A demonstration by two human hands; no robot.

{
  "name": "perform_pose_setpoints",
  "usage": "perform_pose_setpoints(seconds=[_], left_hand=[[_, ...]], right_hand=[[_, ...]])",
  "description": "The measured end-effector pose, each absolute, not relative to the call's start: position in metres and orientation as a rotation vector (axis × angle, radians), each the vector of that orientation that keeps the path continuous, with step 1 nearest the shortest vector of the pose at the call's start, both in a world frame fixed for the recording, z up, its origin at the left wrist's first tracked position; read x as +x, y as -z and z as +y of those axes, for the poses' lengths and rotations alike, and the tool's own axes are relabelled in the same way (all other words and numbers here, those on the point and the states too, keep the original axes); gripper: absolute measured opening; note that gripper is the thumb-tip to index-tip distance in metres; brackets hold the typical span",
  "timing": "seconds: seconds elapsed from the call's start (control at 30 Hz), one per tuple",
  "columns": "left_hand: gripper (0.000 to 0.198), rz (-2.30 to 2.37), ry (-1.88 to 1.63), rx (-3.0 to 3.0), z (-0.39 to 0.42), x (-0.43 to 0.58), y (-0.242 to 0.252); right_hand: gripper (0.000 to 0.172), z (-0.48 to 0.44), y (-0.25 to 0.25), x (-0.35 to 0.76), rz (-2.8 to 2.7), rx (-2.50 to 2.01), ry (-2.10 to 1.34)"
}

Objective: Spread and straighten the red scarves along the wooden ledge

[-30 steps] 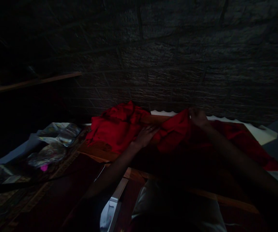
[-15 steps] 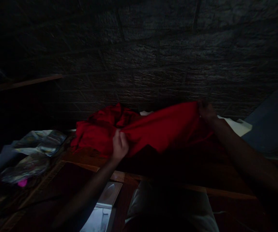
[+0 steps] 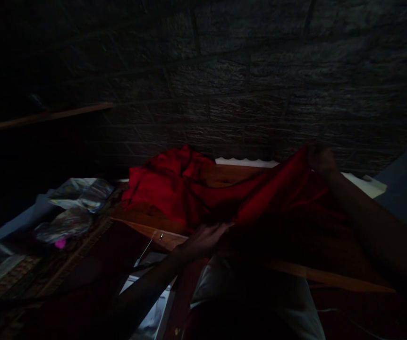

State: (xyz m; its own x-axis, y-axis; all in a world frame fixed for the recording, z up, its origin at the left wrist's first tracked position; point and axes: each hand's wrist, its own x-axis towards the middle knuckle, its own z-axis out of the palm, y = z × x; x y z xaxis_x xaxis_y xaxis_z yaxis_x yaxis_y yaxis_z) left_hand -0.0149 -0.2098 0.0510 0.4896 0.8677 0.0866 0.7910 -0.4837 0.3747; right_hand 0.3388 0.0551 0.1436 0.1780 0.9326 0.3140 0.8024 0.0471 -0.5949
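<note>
A large red cloth (image 3: 164, 189) lies over the wooden bench (image 3: 221, 175), heaped at its left end and drawn out to the right. My right hand (image 3: 322, 158) is closed on its upper right corner and holds that part raised near the wall. My left hand (image 3: 205, 238) is low at the cloth's near edge, fingers stretched out and fingertips against the fabric. Between my hands the cloth sags in loose folds. Dim light hides much of its lower right part.
A dark block wall (image 3: 224, 94) rises behind the bench. Crumpled plastic packages (image 3: 83, 193) lie at left beside a fringed rug (image 3: 83, 245). Below my left forearm is a white box (image 3: 154, 311). A pale scalloped strip (image 3: 246, 163) runs along the wall.
My left hand has let go of its grip on the cloth and moved right and nearer, fingers now straightened. The taut stretch between my hands has gone slack. My right hand still grips its corner.
</note>
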Motion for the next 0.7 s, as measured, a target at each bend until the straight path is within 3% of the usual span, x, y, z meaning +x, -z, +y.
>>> perform_pose_setpoints(seconds=[0.1, 0.17, 0.37, 0.47, 0.53, 0.63, 0.7], left_hand=[[0.082, 1.588, -0.213, 2.355, -0.202, -0.017, -0.05], [0.087, 1.657, -0.173, 2.366, -0.194, -0.028, -0.05], [0.063, 1.542, -0.246, 2.717, -0.174, -0.083, -0.049], [0.054, 1.61, -0.237, 2.76, -0.164, -0.098, -0.053], [0.052, 1.652, -0.226, 2.758, -0.155, -0.099, -0.057], [0.049, 1.629, -0.235, 2.752, -0.141, -0.092, -0.059], [0.041, 1.59, -0.219, 2.751, -0.133, -0.088, -0.059]], right_hand=[[0.043, 0.055, -0.14, 0.355, -1.581, -1.874, -0.225], [0.045, 0.058, -0.135, 0.371, -1.513, -1.968, -0.209], [0.062, 0.07, -0.105, 0.395, -1.513, -2.104, -0.155], [0.06, 0.042, -0.084, 0.347, -1.866, -1.649, 0.04], [0.05, 0.003, -0.067, 0.296, -2.187, -1.273, -0.094], [0.055, -0.065, -0.034, 0.222, -2.428, -1.065, -0.307], [0.059, -0.096, -0.013, 0.189, -2.513, -1.023, -0.255]])
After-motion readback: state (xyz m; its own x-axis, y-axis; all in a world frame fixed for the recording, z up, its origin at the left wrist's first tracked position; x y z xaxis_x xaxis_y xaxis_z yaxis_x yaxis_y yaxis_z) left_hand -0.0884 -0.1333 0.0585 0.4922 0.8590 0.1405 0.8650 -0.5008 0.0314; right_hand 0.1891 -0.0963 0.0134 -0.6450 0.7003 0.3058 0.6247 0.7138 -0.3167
